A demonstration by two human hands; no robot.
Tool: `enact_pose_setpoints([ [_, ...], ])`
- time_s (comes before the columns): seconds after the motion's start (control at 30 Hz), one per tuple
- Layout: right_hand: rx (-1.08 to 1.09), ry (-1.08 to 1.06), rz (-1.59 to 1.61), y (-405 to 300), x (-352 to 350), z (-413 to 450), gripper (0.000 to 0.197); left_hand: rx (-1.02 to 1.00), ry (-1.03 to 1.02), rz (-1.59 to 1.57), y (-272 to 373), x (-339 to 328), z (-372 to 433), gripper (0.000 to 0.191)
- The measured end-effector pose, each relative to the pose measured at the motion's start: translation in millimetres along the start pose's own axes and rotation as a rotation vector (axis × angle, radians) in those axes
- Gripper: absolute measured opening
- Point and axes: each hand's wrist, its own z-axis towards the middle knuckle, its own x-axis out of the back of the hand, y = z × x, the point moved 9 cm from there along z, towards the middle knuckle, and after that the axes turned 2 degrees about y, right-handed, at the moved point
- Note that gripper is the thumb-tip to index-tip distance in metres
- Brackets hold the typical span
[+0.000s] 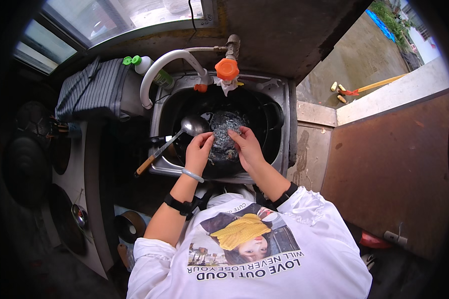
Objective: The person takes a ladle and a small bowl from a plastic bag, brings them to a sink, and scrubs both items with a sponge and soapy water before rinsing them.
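Over a black wok (252,106) in the sink, a silvery mesh scrubber (222,139), apparently steel wool, is stretched between my two hands. My left hand (199,149) pinches its left edge between thumb and fingertips. At its upper right, my right hand (249,147) grips it the same way. Pale bits of residue show in the wok below it. A metal ladle (194,126) with a wooden handle (146,164) leans across the sink's left rim, its bowl close to my left hand.
A white curved faucet (168,58) and an orange valve knob (226,69) stand behind the stainless sink (285,149). A green-capped bottle (146,65) and striped cloth (91,88) are at the left. To the right is a brown door panel (389,160).
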Motion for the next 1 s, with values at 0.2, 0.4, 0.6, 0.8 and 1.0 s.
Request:
enact_pose_setpoints([
  [0.2,0.011,-0.166,-0.104,-3.4,-13.1,-8.3,0.025,0.253,-0.227,-0.172,5.8,-33.9,-22.0,0.038],
  [0.4,-0.167,-0.245,-0.074,6.5,-14.5,-12.5,0.021,0.205,-0.306,-0.435,31.4,-40.9,-26.6,0.036],
  [0.6,-0.362,-0.419,0.308,3.5,-48.2,-39.9,0.029,0.095,-0.2,-0.461,21.9,-34.7,-24.4,0.037],
  [0.8,-0.373,-0.401,0.295,20.7,-23.5,-9.2,0.024,-0.292,-0.162,0.614,49.5,-19.1,-2.0,0.049],
  [1.0,-0.269,-0.185,0.198,-26.8,-5.2,38.2,0.023,-0.758,-0.076,0.424,222.3,-6.9,17.7,0.046],
])
